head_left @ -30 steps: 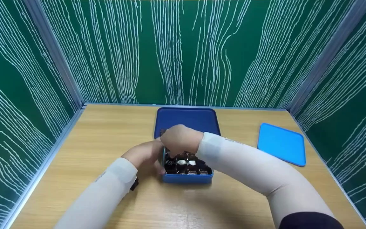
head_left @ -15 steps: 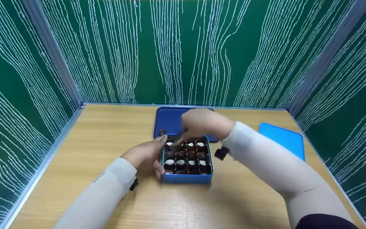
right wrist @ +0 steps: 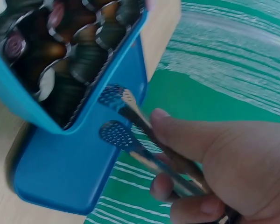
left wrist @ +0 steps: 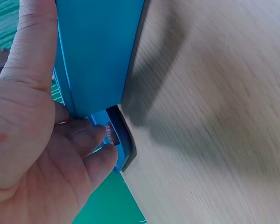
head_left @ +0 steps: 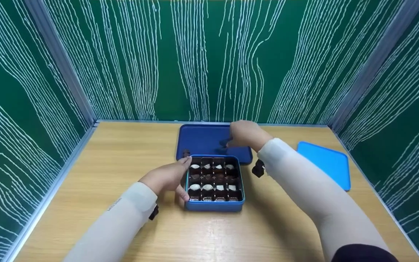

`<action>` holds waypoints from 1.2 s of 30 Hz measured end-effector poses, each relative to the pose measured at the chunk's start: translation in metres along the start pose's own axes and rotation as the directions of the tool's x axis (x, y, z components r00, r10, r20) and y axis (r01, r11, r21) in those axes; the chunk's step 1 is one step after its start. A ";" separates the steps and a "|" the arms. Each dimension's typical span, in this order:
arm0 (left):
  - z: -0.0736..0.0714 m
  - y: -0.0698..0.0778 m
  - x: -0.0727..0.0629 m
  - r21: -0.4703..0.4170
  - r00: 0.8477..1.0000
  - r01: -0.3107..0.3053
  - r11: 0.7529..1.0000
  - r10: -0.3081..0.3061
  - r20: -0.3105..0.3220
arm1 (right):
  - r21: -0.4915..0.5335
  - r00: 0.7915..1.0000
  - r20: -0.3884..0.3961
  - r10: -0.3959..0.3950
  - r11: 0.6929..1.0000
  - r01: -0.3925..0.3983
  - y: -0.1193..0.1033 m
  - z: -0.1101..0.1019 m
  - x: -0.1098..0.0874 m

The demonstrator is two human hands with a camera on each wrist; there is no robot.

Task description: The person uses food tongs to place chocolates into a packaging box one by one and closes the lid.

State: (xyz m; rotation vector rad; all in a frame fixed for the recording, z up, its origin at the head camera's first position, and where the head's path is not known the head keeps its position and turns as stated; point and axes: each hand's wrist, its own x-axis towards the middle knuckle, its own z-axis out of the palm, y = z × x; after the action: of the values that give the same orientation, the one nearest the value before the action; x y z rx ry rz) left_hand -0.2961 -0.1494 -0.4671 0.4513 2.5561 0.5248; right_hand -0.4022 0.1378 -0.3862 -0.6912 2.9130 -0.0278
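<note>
Wooden table [head_left: 122, 145], tongs [right wrist: 142, 157] with tips [right wrist: 116, 134] leftward

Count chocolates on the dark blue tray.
1: a chocolate at the near-left corner of the dark blue tray, just beyond the left hand. More may be hidden: the right hand and chocolate box block parts.

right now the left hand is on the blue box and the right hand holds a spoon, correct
Not a spoon: the right hand holds tongs, whose two perforated ends show in the right wrist view. The left hand is indeed on the blue box.
</note>
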 end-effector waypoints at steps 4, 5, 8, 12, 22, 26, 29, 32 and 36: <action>0.000 0.000 0.001 -0.010 1.000 0.017 1.000 -0.017 0.003 | -0.002 0.998 0.041 0.051 0.999 -0.051 0.008 0.006 0.001; 0.000 0.000 0.001 -0.009 1.000 0.024 1.000 -0.024 0.004 | 0.004 0.996 0.052 0.069 0.998 -0.069 0.010 0.006 0.001; 0.000 -0.002 0.002 -0.022 0.999 0.039 0.999 -0.039 0.003 | 0.014 0.992 0.072 0.106 0.994 -0.108 0.013 0.007 0.004; 0.000 -0.002 0.001 -0.036 0.999 0.036 0.999 -0.036 0.001 | 0.020 0.989 0.050 0.142 0.989 -0.143 0.019 0.010 0.006; -0.001 0.001 -0.004 -0.067 0.999 0.037 0.997 -0.037 0.006 | 0.062 0.980 0.025 0.199 0.978 -0.200 0.028 0.008 0.002; -0.001 -0.001 -0.002 -0.057 1.000 0.024 0.998 -0.024 0.003 | 0.070 0.981 0.029 0.192 0.979 -0.194 0.026 0.012 0.004; -0.001 -0.003 -0.001 -0.034 1.000 0.013 0.999 -0.014 -0.004 | 0.078 0.980 0.030 0.199 0.977 -0.200 0.024 0.017 0.006; -0.001 -0.002 -0.001 -0.050 1.000 0.018 0.999 -0.018 -0.003 | 0.098 0.974 0.033 0.224 0.969 -0.226 0.020 0.021 0.006; 0.000 -0.002 -0.001 -0.057 1.000 0.020 0.998 -0.020 -0.003 | 0.117 0.966 0.034 0.255 0.959 -0.258 0.017 0.024 0.006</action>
State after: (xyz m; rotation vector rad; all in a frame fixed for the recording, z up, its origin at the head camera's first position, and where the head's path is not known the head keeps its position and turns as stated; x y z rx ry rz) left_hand -0.2954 -0.1516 -0.4673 0.4045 2.5394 0.5894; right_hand -0.4112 0.1503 -0.4119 -0.2895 2.9285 -0.1663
